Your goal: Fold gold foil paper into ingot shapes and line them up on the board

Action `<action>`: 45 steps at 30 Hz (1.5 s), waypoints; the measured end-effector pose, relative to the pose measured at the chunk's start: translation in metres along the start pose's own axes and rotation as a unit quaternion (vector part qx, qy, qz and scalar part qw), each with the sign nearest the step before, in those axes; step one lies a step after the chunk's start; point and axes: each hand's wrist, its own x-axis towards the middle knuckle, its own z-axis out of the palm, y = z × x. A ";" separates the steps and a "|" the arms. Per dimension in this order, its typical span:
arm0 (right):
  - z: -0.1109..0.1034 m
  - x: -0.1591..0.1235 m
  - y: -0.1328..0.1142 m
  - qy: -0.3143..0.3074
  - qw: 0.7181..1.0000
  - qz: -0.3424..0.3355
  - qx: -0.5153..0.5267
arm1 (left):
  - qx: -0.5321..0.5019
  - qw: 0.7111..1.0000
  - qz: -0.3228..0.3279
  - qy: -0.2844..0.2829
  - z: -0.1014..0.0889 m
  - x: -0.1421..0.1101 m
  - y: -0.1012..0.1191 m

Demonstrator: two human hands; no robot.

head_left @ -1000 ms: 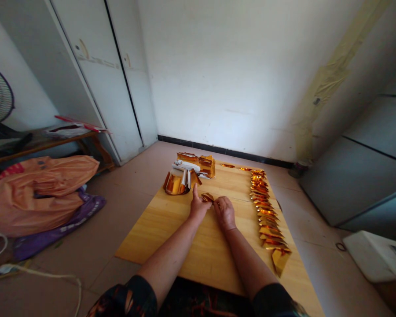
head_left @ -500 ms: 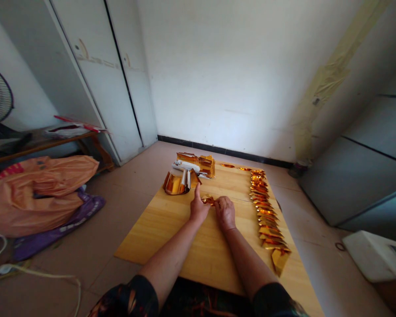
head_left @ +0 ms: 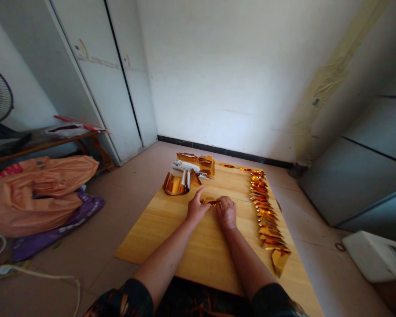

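Both my hands meet over a small gold foil paper piece (head_left: 210, 202) on a low wooden board (head_left: 171, 220). My left hand (head_left: 196, 208) pinches the piece's left side, its index finger stretched forward. My right hand (head_left: 226, 212) is closed over the piece's right side, fingers curled down on it. Most of the piece is hidden between the hands.
A long row of folded gold pieces (head_left: 266, 215) runs down the board's right side. A stack of gold foil sheets (head_left: 194, 164) and a curled gold sheet (head_left: 176, 183) lie at its far end. An orange bag (head_left: 39, 189) lies on the floor left; a white appliance (head_left: 376, 255) sits right.
My left index finger has tilted from pointing straight ahead toward the right. The gold piece sits lower and flatter between my hands. The arms stay in place.
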 end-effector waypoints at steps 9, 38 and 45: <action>-0.002 -0.001 -0.001 0.004 1.000 0.000 -0.002 | 0.073 0.996 0.040 -0.021 0.006 0.005 -0.011; -0.020 0.086 0.083 -0.125 0.941 0.211 -0.235 | 0.090 0.984 0.146 -0.058 0.001 -0.014 -0.026; -0.024 0.069 0.077 -0.139 0.953 0.144 -0.227 | 0.083 0.984 0.146 -0.061 0.002 -0.015 -0.030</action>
